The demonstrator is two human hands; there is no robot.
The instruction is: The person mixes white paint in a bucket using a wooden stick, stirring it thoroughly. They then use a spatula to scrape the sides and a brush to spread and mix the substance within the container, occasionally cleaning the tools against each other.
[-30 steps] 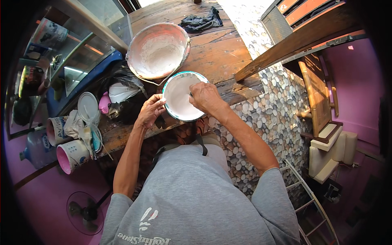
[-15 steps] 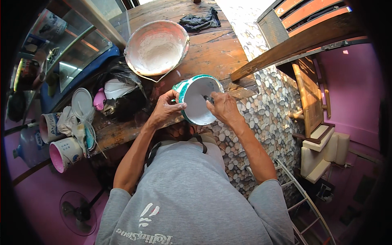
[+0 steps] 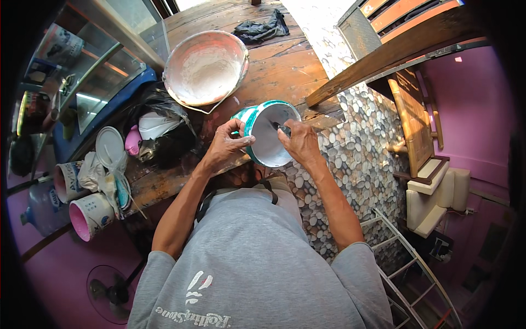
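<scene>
A white and green bucket [image 3: 267, 145] is tipped at the table's near edge, its mouth turned toward me and its inside coated whitish. My left hand [image 3: 226, 143] grips the bucket's left side, thumb at the rim and fingers round the outside. With my right hand [image 3: 301, 142] I hold a tool by its dark handle [image 3: 285, 130], reaching into the bucket. The tool's working end is hard to make out, so its kind is unclear. Beyond stands a wide basin [image 3: 205, 68] with a wire handle, holding white powder or paste.
On the wooden table [image 3: 274, 71] lie a black cloth [image 3: 263, 28] and a black plastic bag [image 3: 172, 140]. Paint pails [image 3: 92, 215] hang or stand at the left edge. A wooden beam [image 3: 383, 57] crosses at right; a metal ladder [image 3: 408, 266] leans below it.
The dark-handled tool has shifted slightly inside the bucket with my right hand. My left hand keeps its hold. The whole view has moved a little.
</scene>
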